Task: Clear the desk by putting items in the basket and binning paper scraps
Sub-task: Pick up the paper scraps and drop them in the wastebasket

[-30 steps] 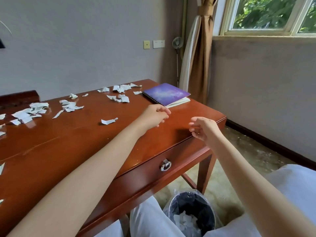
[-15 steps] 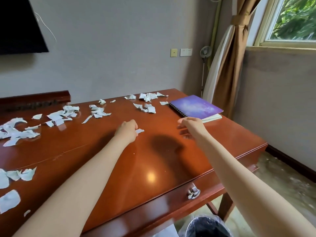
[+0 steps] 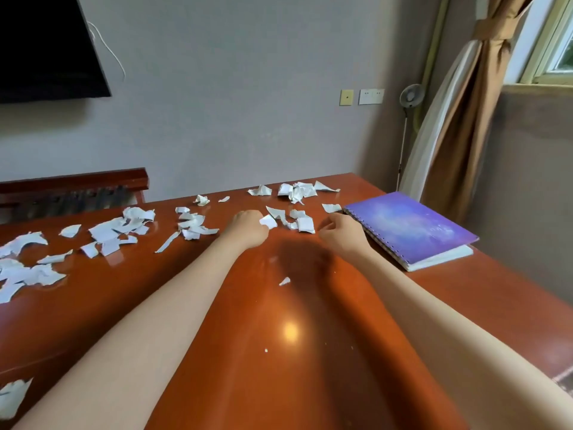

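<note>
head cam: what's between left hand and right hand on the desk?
Head view: a cluster of torn paper scraps lies on the desk between left hand and right hand. The left hand pinches one more scrap.

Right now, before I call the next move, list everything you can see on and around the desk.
desk: one, glossy reddish-brown, fills the foreground.
paper scraps: many, white, strewn across the desk's left and far parts.
notebook: one, purple, spiral-bound, closed, desk's right side.
wooden rail: one, dark reddish, behind the desk's left end.
screen: one, black, wall, upper left.
wall plates: two, one yellowish, one white, far wall.
curtain: one, brown, tied back, far right.
left hand: one, grips a white scrap, far mid-desk.
right hand: one, loosely curled, nothing seen in it, beside the notebook.
</note>
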A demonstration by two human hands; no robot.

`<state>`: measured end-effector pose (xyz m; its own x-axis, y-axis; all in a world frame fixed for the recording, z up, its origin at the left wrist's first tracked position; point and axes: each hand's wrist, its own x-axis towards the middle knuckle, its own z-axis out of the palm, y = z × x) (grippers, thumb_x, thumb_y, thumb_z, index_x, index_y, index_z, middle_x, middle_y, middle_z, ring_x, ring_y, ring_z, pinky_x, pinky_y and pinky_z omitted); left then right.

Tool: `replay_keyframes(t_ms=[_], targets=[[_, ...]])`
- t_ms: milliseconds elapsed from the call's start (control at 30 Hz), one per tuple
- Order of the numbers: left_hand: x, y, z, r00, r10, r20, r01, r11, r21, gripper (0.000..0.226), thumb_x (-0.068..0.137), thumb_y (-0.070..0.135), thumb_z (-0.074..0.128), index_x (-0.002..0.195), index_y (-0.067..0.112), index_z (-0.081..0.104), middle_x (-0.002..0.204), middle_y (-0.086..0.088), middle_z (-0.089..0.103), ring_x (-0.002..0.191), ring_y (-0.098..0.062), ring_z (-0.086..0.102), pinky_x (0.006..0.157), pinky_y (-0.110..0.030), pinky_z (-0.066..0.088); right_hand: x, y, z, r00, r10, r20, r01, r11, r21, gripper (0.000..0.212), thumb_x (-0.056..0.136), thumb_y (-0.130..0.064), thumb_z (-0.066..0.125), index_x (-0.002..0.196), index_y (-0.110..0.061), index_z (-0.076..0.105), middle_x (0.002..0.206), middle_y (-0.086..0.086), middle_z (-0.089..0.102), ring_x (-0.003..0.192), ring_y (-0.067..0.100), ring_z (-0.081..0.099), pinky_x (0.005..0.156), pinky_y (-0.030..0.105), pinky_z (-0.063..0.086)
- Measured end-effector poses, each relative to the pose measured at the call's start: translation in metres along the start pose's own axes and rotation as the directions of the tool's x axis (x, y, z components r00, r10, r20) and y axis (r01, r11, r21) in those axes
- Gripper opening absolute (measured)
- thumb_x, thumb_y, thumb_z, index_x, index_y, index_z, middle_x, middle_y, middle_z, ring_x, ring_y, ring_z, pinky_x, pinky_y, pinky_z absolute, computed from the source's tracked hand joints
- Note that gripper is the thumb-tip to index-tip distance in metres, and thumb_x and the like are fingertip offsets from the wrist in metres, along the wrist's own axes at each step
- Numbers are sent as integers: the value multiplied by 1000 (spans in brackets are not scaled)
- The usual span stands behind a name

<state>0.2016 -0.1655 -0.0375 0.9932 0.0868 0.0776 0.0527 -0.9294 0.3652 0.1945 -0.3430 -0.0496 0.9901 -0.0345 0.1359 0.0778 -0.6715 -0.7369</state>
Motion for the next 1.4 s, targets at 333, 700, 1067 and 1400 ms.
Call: replay_keyframes(t_ms=[333,700,1067,1400], targets=[[97,5,20,1000,24,-10,-25,995,-93,44,98,27,35,139,13,42,143,-16,35,126,-31,42,101,-38,42,117,14,10,990,-48,-134,2,946,-325,38,88,-31,51,123,-19,54,130,9,45,123,30,35,97,36,34],[176,-11,25,1000,12,-12,-13,991,-134,37,100,21,27,126,2,45,131,-20,45,107,-28,46,82,-33,40,228,25,40,998,-55,11,53,859,-509,45,95,-49,32,135,-33,45,154,4,21,143,27,13,112,56,6],[187,-21,33,999,-50,8,51,953,-298,34,98,27,30,115,5,49,110,-14,54,94,-26,49,69,-30,35,242,29,55,986,-32,162,97,908,-407,39,91,-52,38,125,-44,55,141,0,37,132,29,22,100,38,20],[183,-6,41,998,54,-22,-58,899,-434,27,95,36,43,116,20,46,113,2,50,100,-15,48,73,-26,37,202,13,40,946,-156,285,167,986,-16,27,82,-42,58,97,-21,66,113,4,52,117,27,35,103,39,23]])
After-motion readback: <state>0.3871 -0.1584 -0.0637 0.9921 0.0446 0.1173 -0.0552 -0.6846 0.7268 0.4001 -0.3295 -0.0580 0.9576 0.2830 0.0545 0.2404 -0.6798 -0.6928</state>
